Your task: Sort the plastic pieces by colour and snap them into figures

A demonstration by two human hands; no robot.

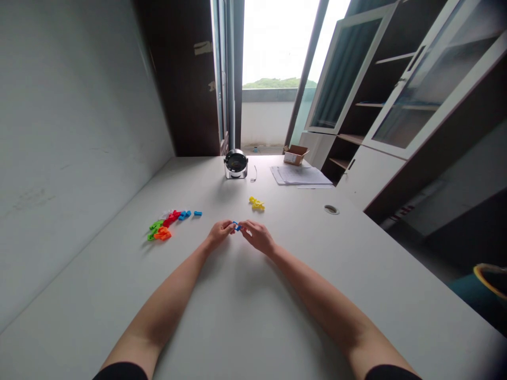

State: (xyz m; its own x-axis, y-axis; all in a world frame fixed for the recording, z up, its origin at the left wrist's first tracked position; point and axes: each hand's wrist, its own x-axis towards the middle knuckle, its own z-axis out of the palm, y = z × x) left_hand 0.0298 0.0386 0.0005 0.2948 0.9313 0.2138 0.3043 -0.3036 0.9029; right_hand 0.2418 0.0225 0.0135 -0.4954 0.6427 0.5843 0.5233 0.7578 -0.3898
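— Where is the small blue plastic piece (236,226) held?

— It is held over the middle of the white desk (277,301), between the left hand (219,234) and the right hand (257,236). Whether it is clear of the surface cannot be told.

— How are the fingers set?

— The fingertips (229,227) of both hands are brought together on it and appear clamped from either side, so it seems to be steadied by both hands at once.

— And its long axis?

— The piece is too small for certainty, but the axis appears to run from 9 to 3 o'clock.

— What is placed nearby?

— A heap of coloured plastic pieces (166,224) is kept at 9 o'clock, within the left hand's reach; yellow plastic pieces (256,203) lie at 1 o'clock.
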